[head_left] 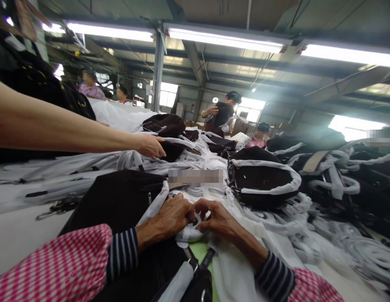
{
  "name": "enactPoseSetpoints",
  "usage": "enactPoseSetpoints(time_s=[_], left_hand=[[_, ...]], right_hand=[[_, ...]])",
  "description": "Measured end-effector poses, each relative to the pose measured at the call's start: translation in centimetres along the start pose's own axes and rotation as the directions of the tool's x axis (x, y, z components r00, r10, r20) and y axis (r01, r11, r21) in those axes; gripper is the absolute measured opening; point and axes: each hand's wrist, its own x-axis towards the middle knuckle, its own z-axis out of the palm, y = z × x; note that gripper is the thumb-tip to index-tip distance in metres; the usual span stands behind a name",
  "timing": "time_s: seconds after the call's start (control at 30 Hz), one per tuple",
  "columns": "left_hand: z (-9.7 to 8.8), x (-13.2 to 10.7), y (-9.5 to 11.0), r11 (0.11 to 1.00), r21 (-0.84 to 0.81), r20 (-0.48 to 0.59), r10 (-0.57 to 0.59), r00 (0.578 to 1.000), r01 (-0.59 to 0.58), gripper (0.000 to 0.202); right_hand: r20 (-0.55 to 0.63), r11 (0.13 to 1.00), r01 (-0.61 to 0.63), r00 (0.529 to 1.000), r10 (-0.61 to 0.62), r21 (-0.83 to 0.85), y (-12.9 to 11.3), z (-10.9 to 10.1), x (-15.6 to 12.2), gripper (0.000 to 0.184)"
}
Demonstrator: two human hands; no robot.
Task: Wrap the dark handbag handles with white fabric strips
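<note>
My left hand (174, 214) and my right hand (218, 218) meet at the centre, with fingertips curled and pinching. Between them is a strap wrapped in white paper or foam (192, 234); the exact spot they grip is partly hidden behind the fingers. Under my left arm lies a dark bag (116, 201) with a zip pull and a white-wrapped strap (155, 204) along its edge. In front of me a second white-wrapped handle (177, 283) is joined by metal hardware to dark material. A patch of light green (199, 251) shows beneath my hands.
From the left a co-worker's hand (150, 144) reaches over to a dark bag (172, 150). Right of centre lies another dark bag (264, 178) with a white-wrapped handle. Coiled white-wrapped straps (367, 256) heap at the right, and metal clips (61, 205) lie at the left. Other people work farther back.
</note>
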Motion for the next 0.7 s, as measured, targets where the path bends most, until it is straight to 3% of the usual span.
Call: enactPoseSetpoints(time_s=[0.1, 0.23, 0.4, 0.47, 0.57, 0.7], left_hand=[[0.5, 0.0, -0.5, 0.999, 0.006, -0.052, 0.032, 0.998, -0.032, 0.021], [0.8, 0.2, -0.8, 0.987, -0.160, -0.110, 0.003, 0.994, -0.021, 0.015], [0.7, 0.2, -0.5, 0.981, -0.195, -0.103, -0.040, 0.994, 0.019, 0.009], [0.6, 0.2, -0.5, 0.988, -0.150, -0.092, -0.036, 0.995, 0.022, 0.008], [0.3, 0.2, -0.4, 0.999, -0.047, -0.072, -0.009, 0.997, 0.006, 0.018], [0.4, 0.1, -0.3, 0.974, 0.224, -0.020, 0.052, 0.998, -0.047, 0.024]], right_hand=[[0.021, 1.000, -0.009, 1.000, 0.009, 0.019, -0.3, -0.2, 0.1, 0.034], [0.050, 1.000, -0.029, 0.998, 0.029, -0.011, -1.0, -0.5, 0.3, 0.032], [0.125, 0.993, -0.099, 0.986, 0.106, -0.061, -1.8, -1.1, 0.8, 0.039], [0.159, 0.991, -0.092, 0.982, 0.106, -0.094, -2.0, -1.2, 1.1, 0.039], [0.195, 0.992, 0.027, 0.981, -0.002, -0.126, -2.0, -1.3, 1.5, 0.031], [0.156, 0.987, 0.051, 0.987, -0.027, -0.152, -1.8, -1.0, 1.6, 0.019]])
